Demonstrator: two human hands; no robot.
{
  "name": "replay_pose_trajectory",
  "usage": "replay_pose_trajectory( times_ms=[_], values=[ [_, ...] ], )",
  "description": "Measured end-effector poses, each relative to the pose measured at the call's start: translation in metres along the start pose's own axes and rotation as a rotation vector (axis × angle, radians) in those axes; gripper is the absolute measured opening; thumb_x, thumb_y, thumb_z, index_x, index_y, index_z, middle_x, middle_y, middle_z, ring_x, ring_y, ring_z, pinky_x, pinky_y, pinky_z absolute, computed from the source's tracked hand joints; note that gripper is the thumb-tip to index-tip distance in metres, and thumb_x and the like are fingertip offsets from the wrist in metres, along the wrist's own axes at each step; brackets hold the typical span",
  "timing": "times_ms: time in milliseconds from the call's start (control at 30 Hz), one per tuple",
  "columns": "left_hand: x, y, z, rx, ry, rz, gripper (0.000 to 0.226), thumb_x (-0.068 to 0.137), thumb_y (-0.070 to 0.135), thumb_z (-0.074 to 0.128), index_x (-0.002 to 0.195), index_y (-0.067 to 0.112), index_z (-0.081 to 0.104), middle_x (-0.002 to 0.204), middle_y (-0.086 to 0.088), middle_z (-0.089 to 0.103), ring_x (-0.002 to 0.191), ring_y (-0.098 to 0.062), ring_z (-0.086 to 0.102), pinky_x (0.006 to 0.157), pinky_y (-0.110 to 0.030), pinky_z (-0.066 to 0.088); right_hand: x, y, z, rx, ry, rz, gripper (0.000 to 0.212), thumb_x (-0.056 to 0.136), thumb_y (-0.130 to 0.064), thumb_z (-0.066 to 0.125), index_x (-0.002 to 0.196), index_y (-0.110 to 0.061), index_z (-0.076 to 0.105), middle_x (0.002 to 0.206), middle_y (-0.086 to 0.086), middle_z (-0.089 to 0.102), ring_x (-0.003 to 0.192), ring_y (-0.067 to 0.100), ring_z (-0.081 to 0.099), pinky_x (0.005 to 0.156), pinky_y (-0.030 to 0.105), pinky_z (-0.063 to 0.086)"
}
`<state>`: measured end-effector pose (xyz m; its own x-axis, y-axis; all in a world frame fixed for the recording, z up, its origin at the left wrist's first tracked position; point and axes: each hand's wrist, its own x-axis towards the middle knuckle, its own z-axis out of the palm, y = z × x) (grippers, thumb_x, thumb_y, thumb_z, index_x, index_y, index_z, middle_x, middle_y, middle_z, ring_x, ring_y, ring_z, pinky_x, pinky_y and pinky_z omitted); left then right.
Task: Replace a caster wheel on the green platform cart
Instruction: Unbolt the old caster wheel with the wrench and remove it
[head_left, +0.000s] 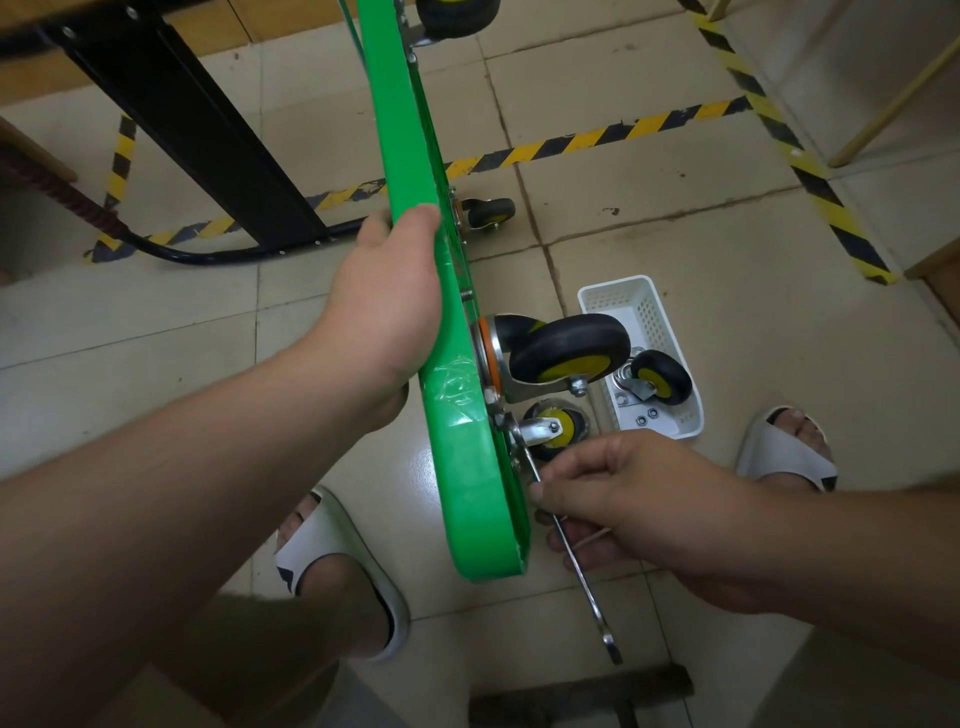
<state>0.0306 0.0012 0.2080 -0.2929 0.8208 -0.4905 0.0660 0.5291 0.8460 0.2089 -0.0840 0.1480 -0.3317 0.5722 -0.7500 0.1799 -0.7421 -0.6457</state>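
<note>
while the left hand (387, 312) curls its fingers round the green platform cart (460, 493), the right hand (644, 499) grips a wrench (592, 597) at six o'clock of the caster wheel (569, 345).

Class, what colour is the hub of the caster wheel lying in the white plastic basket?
The black caster wheel's hub is yellow; head view.

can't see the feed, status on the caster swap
Left grip steadies green cart on edge. Right grip holds wrench at cart underside by near caster. Spare caster in white basket, nothing blocking.
</note>
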Motion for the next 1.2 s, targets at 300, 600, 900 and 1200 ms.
replay_pose_trajectory(
  times_ms=[300, 600, 900, 1200],
  values=[
    [-0.003, 0.002, 0.001, 0.009, 0.012, -0.01, 0.041, 0.1, 0.045, 0.045, 0.135, 0.025, 0.051, 0.114, -0.005, 0.067, 0.095, -0.026, 0.07, 0.088, -0.048, 0.058, 0.007, 0.003, 0.004, -0.008, -0.022, -0.058, 0.013, 0.089, -0.017, 0.075, 0.095, -0.006, 0.077, 0.089, 0.015, 0.076, 0.074, 0.019, 0.069, 0.069, 0.031, 0.061],
    [-0.001, 0.0, 0.0, -0.003, -0.008, -0.004, 0.044, 0.099, 0.047, 0.045, 0.137, 0.025, 0.051, 0.117, -0.005, 0.068, 0.097, -0.027, 0.07, 0.09, -0.05, 0.057, 0.027, 0.01, -0.001, -0.085, 0.05, -0.099, 0.014, 0.086, -0.014, 0.078, 0.099, -0.008, 0.075, 0.088, 0.007, 0.078, 0.08, 0.014, 0.074, 0.076, 0.028, 0.062],
    [-0.001, 0.0, -0.002, 0.004, -0.008, -0.002, 0.046, 0.099, 0.047, 0.045, 0.139, 0.025, 0.05, 0.118, -0.004, 0.068, 0.098, -0.027, 0.07, 0.09, -0.049, 0.057, 0.046, 0.005, -0.008, -0.26, 0.112, -0.24, 0.015, 0.083, -0.017, 0.082, 0.098, -0.019, 0.078, 0.095, 0.001, 0.077, 0.091, 0.014, 0.073, 0.078, 0.021, 0.058],
    [0.0, 0.0, -0.001, 0.009, 0.0, -0.001, 0.045, 0.099, 0.047, 0.046, 0.138, 0.024, 0.05, 0.118, -0.006, 0.067, 0.098, -0.028, 0.069, 0.088, -0.049, 0.058, 0.03, 0.009, -0.009, -0.255, 0.095, -0.144, 0.005, 0.084, -0.018, 0.081, 0.087, -0.02, 0.077, 0.085, 0.005, 0.076, 0.076, 0.01, 0.071, 0.074, 0.027, 0.061]
  ],
)
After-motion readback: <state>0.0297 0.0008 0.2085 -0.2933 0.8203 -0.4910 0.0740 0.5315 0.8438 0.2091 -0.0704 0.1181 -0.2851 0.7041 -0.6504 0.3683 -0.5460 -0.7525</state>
